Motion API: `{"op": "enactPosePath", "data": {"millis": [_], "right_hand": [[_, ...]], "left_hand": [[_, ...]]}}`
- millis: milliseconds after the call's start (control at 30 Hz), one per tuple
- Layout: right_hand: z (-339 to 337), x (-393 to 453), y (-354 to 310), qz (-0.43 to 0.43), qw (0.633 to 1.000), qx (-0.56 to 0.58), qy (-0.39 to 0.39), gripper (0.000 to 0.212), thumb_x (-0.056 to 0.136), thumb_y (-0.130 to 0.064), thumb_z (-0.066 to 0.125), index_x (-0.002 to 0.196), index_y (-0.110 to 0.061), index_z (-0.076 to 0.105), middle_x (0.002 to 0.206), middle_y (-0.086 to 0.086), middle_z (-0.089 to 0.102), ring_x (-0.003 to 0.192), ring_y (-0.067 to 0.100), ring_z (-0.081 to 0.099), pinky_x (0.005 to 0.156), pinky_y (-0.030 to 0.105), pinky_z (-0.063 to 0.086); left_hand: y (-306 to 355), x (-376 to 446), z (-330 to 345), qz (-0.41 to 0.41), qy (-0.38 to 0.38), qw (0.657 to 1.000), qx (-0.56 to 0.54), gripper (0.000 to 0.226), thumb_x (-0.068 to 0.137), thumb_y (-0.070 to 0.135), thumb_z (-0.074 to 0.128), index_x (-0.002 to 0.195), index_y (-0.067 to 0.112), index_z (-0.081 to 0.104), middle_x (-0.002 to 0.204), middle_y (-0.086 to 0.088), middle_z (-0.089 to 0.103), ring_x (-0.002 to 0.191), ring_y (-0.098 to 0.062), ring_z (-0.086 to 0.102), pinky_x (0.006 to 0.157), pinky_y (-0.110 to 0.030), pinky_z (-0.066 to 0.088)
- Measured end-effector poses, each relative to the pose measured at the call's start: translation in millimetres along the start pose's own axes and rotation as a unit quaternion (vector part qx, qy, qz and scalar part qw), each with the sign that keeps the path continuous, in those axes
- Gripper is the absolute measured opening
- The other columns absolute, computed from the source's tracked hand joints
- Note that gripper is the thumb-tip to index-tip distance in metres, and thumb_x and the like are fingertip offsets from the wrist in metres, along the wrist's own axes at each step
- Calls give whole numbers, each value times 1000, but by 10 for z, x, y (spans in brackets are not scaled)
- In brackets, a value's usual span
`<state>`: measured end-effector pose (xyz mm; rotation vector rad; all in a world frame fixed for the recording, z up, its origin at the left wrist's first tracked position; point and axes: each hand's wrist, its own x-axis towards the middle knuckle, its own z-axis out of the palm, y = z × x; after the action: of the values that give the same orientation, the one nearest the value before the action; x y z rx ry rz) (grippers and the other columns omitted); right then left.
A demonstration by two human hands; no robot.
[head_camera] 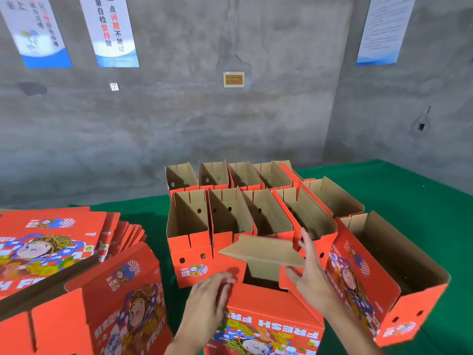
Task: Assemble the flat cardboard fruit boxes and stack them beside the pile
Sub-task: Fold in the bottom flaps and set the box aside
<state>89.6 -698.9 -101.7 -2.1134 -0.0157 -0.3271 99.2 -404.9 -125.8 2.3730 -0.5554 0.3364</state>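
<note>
Nearest to us, low in the middle of the view, stands the box being assembled [266, 326], its red printed face with "FRESH FRUIT" lettering turned toward us and its top opening between our hands. One brown inner flap [263, 249] is folded across the opening, tilted slightly, and a red flap [290, 279] stands at the right side of the opening.

Our left hand [207, 301] sits at the box's upper left corner, fingers stretched forward and relaxed along the top edge, gripping nothing; motion blur hides whether the fingertips touch the cardboard. Our right hand [311, 275] is at the box's right side with fingers straight and spread, the palm facing the red flap and brown flap; it curls round nothing, and we cannot tell whether it presses the flap or is just beside it.

Just behind the box, two rows of finished boxes [230, 219] stand upright and open-topped, side by side and touching, on a green cloth-covered table [409, 190]. To the right, one larger open box [399, 275] stands just beside our right wrist. To the left lies the pile of flat boxes [51, 242], fanned out, with another partly folded box [107, 303] in front of it. Behind everything rises a grey concrete wall [230, 111] carrying posters [112, 29].
</note>
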Motion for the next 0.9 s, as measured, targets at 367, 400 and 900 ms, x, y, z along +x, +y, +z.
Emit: {"op": "enactPosePath", "data": {"millis": [367, 400, 900], "right_hand": [[39, -61, -74, -50, 946, -289, -137, 64, 95, -73, 47, 153, -48, 37, 151, -27, 43, 141, 1, 39, 121, 36, 27], [72, -51, -88, -32, 933, -327, -145, 69, 96, -70, 48, 157, -46, 28, 154, -21, 42, 143, 7, 37, 122, 38, 24], [10, 18, -31, 45, 922, -355, -149, 95, 85, -64, 68, 161, -33, 21, 157, -4, 39, 144, 22, 34, 120, 44, 27]], "left_hand": [[57, -53, 40, -4, 23, 999, 48, 42, 109, 34, 43, 150, 43, 49, 154, 32, 40, 146, 14, 28, 121, -18, 27], [56, -50, 46, -1, 19, 998, 65, 40, 109, 38, 42, 148, 41, 53, 154, 29, 41, 148, 12, 25, 122, -19, 25], [5, 127, 3, -10, -96, 984, 147, 59, 109, 57, 18, 141, 35, 62, 155, 21, 47, 154, 2, 17, 121, -21, 21]]}}
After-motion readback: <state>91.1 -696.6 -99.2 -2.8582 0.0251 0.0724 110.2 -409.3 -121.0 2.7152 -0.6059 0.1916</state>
